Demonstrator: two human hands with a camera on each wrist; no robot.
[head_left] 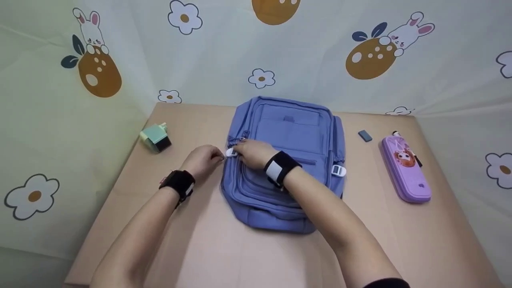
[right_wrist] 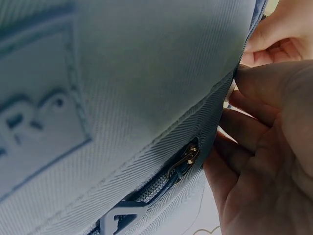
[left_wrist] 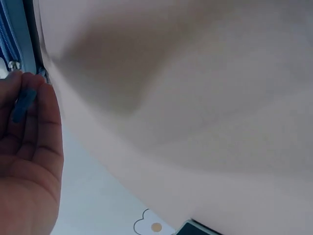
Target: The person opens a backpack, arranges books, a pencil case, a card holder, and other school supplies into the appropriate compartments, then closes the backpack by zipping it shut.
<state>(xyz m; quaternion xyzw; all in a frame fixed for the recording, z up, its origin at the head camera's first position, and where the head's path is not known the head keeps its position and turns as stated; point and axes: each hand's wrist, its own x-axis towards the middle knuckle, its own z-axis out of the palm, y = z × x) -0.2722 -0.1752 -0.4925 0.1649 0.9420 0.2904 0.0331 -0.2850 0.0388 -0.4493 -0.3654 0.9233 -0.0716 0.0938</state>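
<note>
A blue backpack (head_left: 290,138) lies flat on the table, front side up. At its left edge my left hand (head_left: 202,162) pinches a small blue zipper pull (left_wrist: 24,104) between thumb and fingers; a metal zipper slider (left_wrist: 13,65) shows just beyond the fingertips. My right hand (head_left: 256,153) reaches across the front of the backpack and grips its left side edge, close to a white buckle (head_left: 231,152). In the right wrist view, the right fingers curl at the bag's side, beside a pocket zipper with a gold-coloured slider (right_wrist: 190,155).
A green and yellow object with a black face (head_left: 154,138) stands at the table's left. To the right lie a small dark grey-blue block (head_left: 365,136) and a purple pencil case (head_left: 406,172), with a pen-like item by it. A patterned curtain (head_left: 216,60) borders the table (head_left: 224,260).
</note>
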